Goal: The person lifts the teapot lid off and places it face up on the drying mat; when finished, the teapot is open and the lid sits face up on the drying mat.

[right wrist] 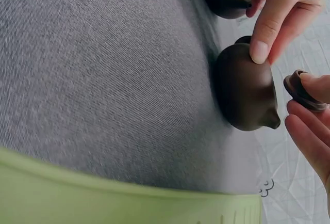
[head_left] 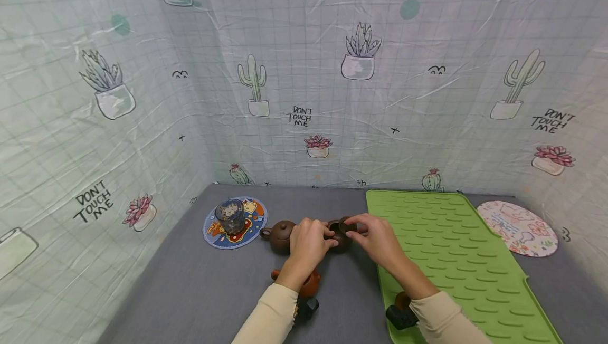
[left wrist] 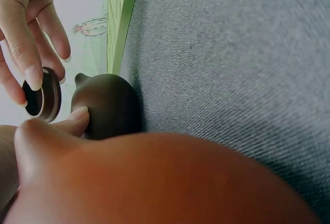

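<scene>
My left hand [head_left: 309, 238] grips a small dark brown teapot [head_left: 339, 245] near its handle, the thumb laid on its side. That teapot [right wrist: 246, 90] is upright on the grey cloth, its top uncovered. Above and beside its opening, my right hand [head_left: 380, 236] pinches a round dark lid [right wrist: 295, 91], held tilted and apart from the pot. A second dark brown teapot [head_left: 281, 237] with its lid on stands left of my left hand. Under my left forearm sits a reddish-brown teapot [head_left: 311, 284], partly hidden; it fills the foreground of the left wrist view.
At back left a glass [head_left: 230, 216] stands on a blue patterned round mat [head_left: 214, 236]. A green ribbed mat [head_left: 442, 249] covers the right, with a small brown round piece [head_left: 402, 300] near my right wrist. Beyond lies a pink floral round mat [head_left: 518, 228]. Printed curtains enclose the table [head_left: 190, 291].
</scene>
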Motion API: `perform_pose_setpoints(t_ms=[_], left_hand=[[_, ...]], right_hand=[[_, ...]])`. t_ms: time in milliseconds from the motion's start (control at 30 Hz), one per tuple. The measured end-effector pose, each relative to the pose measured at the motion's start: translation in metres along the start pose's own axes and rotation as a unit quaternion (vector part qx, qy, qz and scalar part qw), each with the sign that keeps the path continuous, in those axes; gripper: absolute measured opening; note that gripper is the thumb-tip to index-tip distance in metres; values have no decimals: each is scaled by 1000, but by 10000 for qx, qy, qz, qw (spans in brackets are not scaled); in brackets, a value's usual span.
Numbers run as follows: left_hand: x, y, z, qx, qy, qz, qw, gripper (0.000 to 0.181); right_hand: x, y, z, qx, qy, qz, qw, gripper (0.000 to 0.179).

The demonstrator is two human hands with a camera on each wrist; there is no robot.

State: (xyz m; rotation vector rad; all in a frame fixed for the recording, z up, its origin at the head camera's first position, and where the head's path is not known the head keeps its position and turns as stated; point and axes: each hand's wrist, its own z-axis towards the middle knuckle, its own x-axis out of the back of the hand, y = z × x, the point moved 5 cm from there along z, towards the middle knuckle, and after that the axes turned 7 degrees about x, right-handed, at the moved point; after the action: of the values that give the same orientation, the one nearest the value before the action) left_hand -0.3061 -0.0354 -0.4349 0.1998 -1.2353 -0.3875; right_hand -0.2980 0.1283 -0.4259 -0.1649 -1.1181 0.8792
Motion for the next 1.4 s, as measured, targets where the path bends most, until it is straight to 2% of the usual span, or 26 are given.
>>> perform_pose_setpoints(t_ms=[267, 600, 767, 1067, 1233, 1400], left_hand=[[1, 0, 0, 28, -56, -64, 10000, 24], [3, -1, 0, -4, -47, -156, 9999, 23], [2, -1, 0, -46, -37, -191, 9998, 23], [1, -2, -1, -35, -49, -133, 9999, 24], [1, -3, -1, -2, -77, -122, 9999, 24], [1, -3, 0, 16, -81, -134, 9999, 24]], right_hand=[[17, 8, -3, 18, -229, -56, 9997, 24], [49, 20, -13, 61, -418, -235, 9988, 22], [58, 26, -20, 42, -678, -160, 9976, 23], [59, 35, -35, 13, -1418, -72, 9899, 24], [57, 42, -44, 41, -1507, -47, 9886, 24], [55, 48, -49, -179, -1593, -63, 9870, 24]])
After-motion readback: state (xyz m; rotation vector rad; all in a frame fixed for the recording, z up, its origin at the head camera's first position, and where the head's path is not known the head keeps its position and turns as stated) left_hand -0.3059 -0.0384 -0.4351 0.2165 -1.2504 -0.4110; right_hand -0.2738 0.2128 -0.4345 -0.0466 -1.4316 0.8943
